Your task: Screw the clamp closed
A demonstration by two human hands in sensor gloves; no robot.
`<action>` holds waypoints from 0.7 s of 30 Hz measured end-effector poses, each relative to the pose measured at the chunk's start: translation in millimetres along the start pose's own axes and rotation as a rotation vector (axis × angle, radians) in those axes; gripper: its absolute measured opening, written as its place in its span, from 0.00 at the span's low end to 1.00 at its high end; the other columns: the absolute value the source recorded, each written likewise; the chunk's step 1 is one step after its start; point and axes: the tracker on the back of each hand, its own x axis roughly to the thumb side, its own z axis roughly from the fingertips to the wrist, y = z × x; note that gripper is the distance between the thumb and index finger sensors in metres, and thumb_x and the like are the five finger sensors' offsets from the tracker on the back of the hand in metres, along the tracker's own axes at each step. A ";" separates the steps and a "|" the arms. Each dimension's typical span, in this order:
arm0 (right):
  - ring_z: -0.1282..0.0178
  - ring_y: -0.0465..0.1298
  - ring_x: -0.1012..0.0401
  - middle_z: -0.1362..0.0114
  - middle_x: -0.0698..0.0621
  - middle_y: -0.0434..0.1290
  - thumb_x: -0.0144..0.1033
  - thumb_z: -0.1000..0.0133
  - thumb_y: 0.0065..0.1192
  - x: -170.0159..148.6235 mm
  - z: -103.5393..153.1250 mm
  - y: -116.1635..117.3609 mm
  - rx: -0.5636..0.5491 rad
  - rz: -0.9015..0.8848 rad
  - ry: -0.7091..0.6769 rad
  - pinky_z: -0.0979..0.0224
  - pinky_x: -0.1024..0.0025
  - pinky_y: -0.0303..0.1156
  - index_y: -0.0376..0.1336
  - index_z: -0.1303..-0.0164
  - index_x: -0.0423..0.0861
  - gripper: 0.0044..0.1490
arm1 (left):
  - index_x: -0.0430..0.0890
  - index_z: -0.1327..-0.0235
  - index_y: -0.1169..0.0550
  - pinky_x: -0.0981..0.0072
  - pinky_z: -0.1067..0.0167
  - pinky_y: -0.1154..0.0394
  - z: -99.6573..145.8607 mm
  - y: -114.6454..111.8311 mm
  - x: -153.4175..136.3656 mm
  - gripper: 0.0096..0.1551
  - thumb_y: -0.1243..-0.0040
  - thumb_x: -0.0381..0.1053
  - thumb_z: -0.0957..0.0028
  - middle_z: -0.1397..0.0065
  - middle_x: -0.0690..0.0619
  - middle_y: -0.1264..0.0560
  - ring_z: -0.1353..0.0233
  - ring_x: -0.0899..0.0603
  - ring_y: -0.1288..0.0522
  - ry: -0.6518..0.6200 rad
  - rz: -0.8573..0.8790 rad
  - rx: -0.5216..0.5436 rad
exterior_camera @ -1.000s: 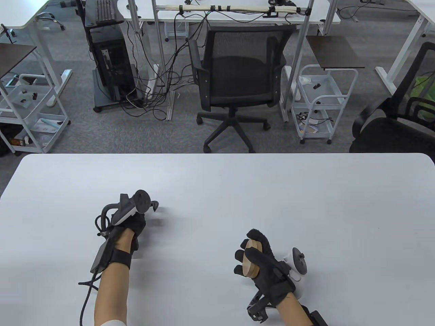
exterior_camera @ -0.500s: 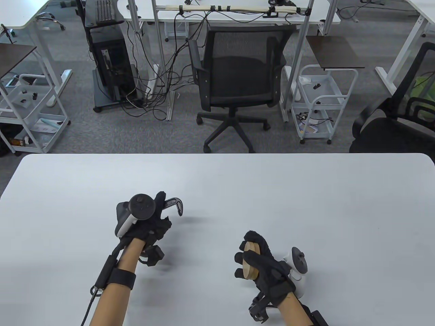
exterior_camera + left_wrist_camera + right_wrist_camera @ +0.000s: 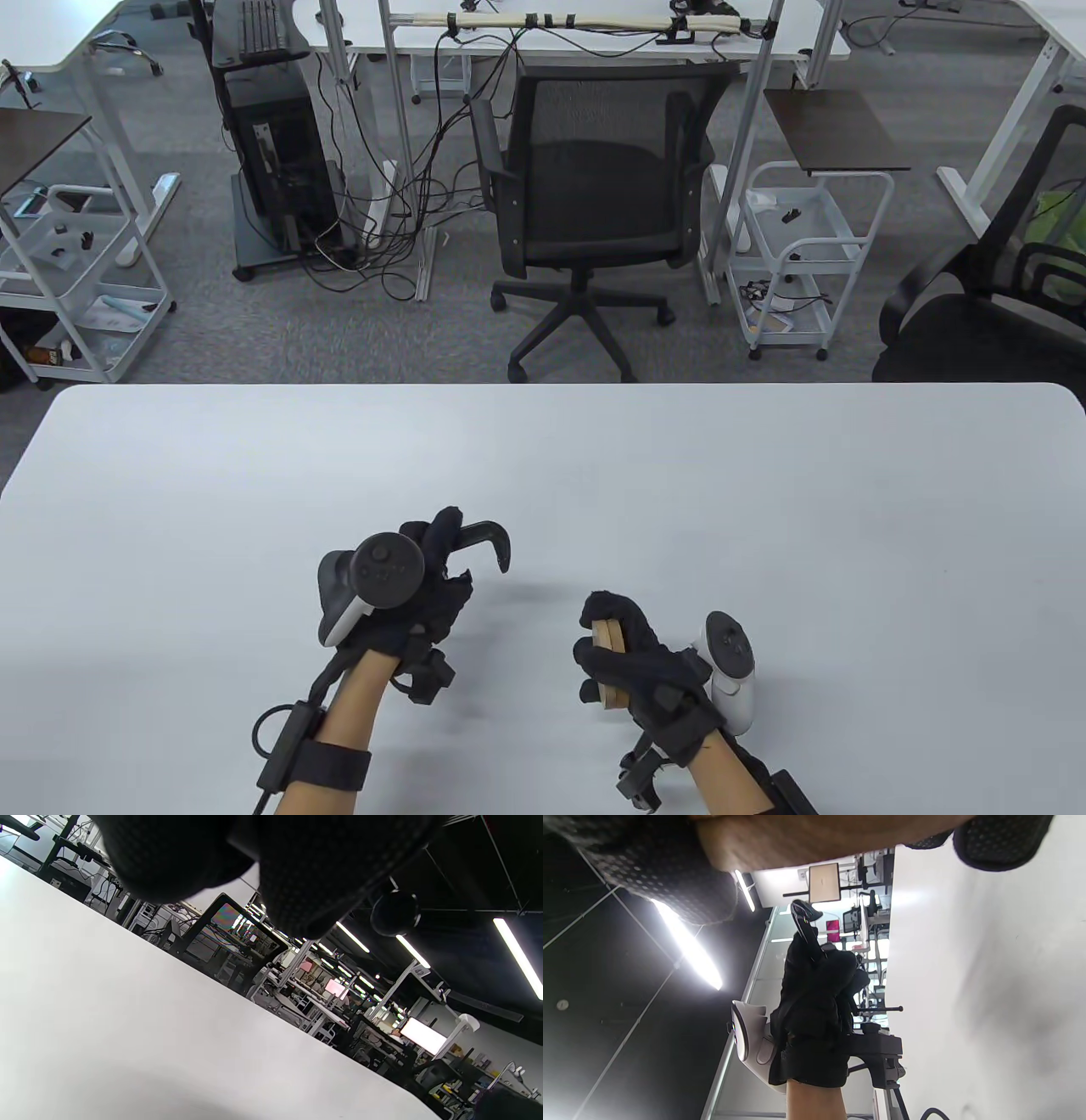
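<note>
My left hand (image 3: 424, 577) grips a black metal clamp (image 3: 490, 543) by its frame and holds it above the white table (image 3: 764, 509). The clamp's hooked jaw sticks out past my fingers toward the right. Its screw end hangs below my wrist. In the right wrist view the left hand (image 3: 814, 1005) and the clamp (image 3: 878, 1052) with its screw bar show clearly. My right hand (image 3: 628, 654) holds a round wooden disc (image 3: 607, 666) on edge, about a hand's width right of the clamp. In the left wrist view only dark gloved fingers (image 3: 322, 870) show.
Beyond the table's far edge stand a black office chair (image 3: 594, 204), a white trolley (image 3: 802, 255) and a computer tower with cables (image 3: 280, 170). The table holds nothing besides my hands.
My left hand lifted the clamp, turned it so the hooked jaw shows, and moved right toward the right hand. The right hand tilted the disc more on edge and shifted slightly left.
</note>
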 end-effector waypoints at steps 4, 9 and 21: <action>0.30 0.58 0.32 0.16 0.39 0.45 0.59 0.47 0.76 2.7 3.0 0.8 -0.016 0.023 -0.022 0.44 0.36 0.69 0.52 0.22 0.56 0.49 | 0.43 0.22 0.44 0.75 0.54 0.11 8.6 -3.2 15.1 0.52 0.22 0.39 0.51 0.29 0.34 0.38 0.46 0.44 0.19 -0.018 0.039 0.043; 0.29 0.57 0.31 0.15 0.40 0.45 0.55 0.49 0.78 11.4 4.7 0.6 -0.007 0.118 -0.067 0.43 0.33 0.68 0.53 0.24 0.56 0.48 | 0.44 0.22 0.45 0.74 0.56 0.11 16.8 10.9 31.3 0.53 0.22 0.40 0.51 0.28 0.37 0.37 0.48 0.44 0.17 -0.047 -0.051 0.053; 0.26 0.57 0.32 0.13 0.39 0.42 0.56 0.49 0.77 13.3 1.5 17.4 0.127 0.225 -0.170 0.39 0.34 0.67 0.53 0.21 0.59 0.50 | 0.44 0.21 0.45 0.73 0.55 0.12 59.3 -33.7 3.7 0.52 0.23 0.39 0.50 0.29 0.34 0.37 0.47 0.44 0.18 -0.041 0.124 0.130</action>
